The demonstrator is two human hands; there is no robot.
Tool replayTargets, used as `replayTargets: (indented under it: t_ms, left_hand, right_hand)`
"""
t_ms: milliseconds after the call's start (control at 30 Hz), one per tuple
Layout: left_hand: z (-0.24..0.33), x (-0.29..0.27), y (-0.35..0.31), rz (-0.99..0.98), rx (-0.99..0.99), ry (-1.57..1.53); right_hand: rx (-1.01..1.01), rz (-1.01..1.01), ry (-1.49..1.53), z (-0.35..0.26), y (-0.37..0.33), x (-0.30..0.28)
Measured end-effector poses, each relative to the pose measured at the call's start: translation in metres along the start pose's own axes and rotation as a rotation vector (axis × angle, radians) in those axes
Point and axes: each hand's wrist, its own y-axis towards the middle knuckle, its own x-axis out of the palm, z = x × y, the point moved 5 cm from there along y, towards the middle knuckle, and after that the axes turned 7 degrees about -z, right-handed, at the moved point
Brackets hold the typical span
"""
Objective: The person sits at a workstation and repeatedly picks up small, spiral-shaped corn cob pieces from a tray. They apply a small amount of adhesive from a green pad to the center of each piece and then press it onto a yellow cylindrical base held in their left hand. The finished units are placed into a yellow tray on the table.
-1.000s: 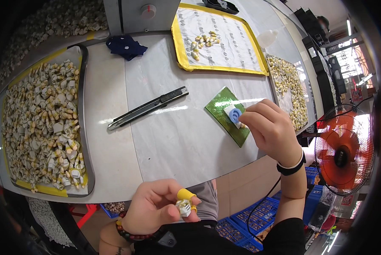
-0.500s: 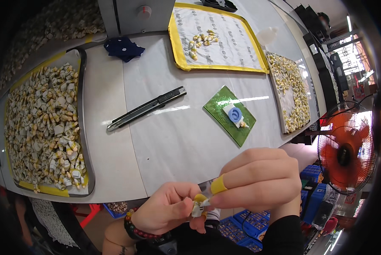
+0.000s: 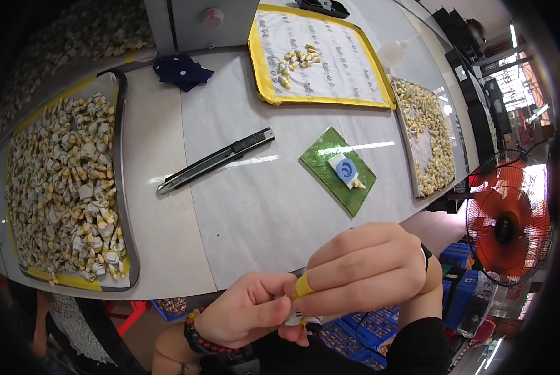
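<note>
My left hand (image 3: 248, 312) is closed on a small white-and-yellow figurine piece (image 3: 294, 319), held at the table's near edge. Against its upper side press the closed fingertips of my right hand (image 3: 370, 269), which has yellow tape (image 3: 303, 285) round one finger. Whatever those fingertips pinch is hidden. Beyond my hands lies a green plate (image 3: 350, 203) carrying a white block with a round blue piece (image 3: 345, 169) and a small yellowish piece. A black utility knife (image 3: 217, 160) rests to the left of the plate, apart from both hands.
A dark-rimmed tray (image 3: 131, 256) heaped with similar pieces stands at the left. A yellow-edged tray (image 3: 327, 100) at the back holds several pieces; another full tray (image 3: 412, 164) stands right. Dark blue cloth (image 3: 182, 70) lies by a grey box (image 3: 208, 31). An orange fan (image 3: 505, 212) stands right.
My right hand has moved slightly left and down, closing over the piece and covering more of it. My left hand has barely shifted. The things on the table are unchanged.
</note>
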Motion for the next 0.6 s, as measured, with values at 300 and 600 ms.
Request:
replayTargets:
  t_ms: [300,600]
  left_hand:
    - [0.019,0.013,-0.001,0.099,0.230,0.520]
    - [0.036,0.026,-0.007,0.120,0.427,1.214]
  right_hand:
    - [0.058,0.154,-0.092,-0.009,-0.008,-0.001]
    - [0.057,0.068,-0.192,-0.032,-0.013,-0.002]
